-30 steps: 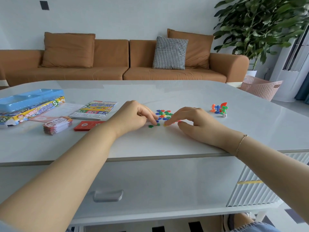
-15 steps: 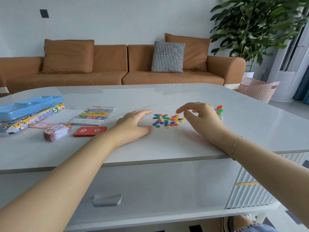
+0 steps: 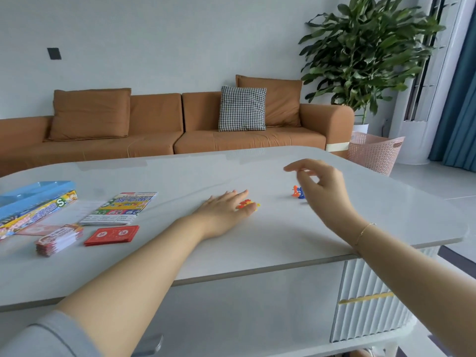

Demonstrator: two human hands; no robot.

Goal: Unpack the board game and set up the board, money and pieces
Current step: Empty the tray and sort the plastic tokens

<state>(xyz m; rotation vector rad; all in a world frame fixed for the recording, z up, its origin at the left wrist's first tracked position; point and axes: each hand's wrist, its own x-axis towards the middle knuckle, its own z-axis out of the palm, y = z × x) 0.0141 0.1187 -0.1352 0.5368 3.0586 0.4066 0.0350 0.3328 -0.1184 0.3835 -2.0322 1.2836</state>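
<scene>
Hands relaxed, gripping nothing: left hand point(image 3: 223, 212) flat over tokens point(image 3: 246, 203), right hand point(image 3: 325, 187) above bare table point(image 3: 283, 240) near pawns point(image 3: 297, 192)

The table point(image 3: 283, 243) has a smooth, glossy pale top that mirrors the room faintly near its far edge. Toward the left edge, the game box point(image 3: 36, 215) and folded board point(image 3: 121, 208) look like printed card with a slight sheen, and the blue tray point(image 3: 33, 194) like glossy plastic. The small coloured pieces point(image 3: 248, 203) near the middle look like shiny plastic.
</scene>
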